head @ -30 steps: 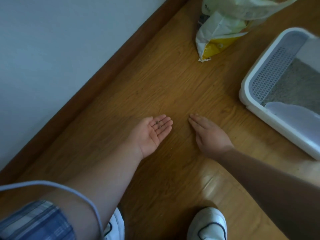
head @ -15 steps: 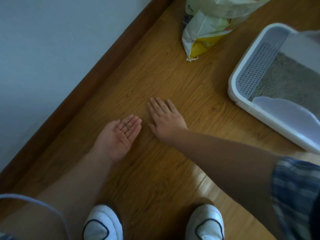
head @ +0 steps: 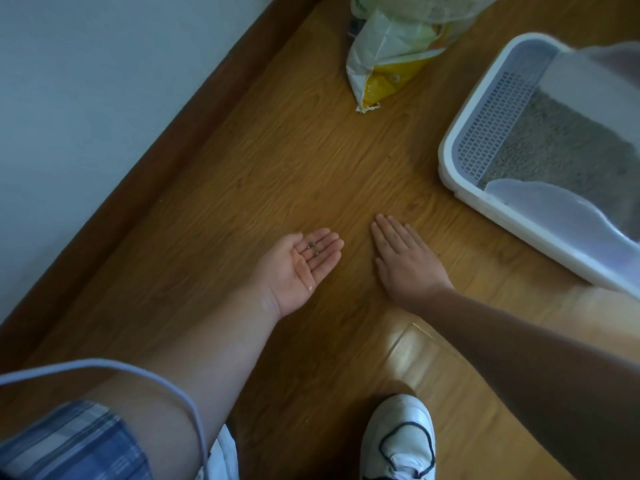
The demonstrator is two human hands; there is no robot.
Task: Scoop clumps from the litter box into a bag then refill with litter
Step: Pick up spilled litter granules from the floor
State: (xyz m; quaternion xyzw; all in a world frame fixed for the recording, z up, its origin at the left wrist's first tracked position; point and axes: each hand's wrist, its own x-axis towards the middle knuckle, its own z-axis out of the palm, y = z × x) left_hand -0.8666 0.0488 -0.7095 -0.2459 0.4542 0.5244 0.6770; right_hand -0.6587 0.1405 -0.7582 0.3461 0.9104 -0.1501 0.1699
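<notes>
Cleanup of stray litter seems the step in hand: the left hand [head: 298, 268] lies palm up, fingers released, a few grains [head: 313, 245] on them; the right hand [head: 405, 268] presses flat, fingers straight, on the floor [head: 277, 168] just beside it. The litter box [head: 450, 161] sits near on the right, holding grey litter, the bag [head: 391, 64] beyond. Next, sweeping any specks into the palm likely calls for light strokes

R edge cuts off litter box [head: 450, 157], far end unseen. Top edge crops litter bag [head: 384, 53]; print unreadable. Tiny specks [head: 313, 245] on left hand [head: 298, 268] palm: too small to ID. Forearm hides most of left shoe [head: 225, 457]; btm edge clips right shoe [head: 398, 441].
</notes>
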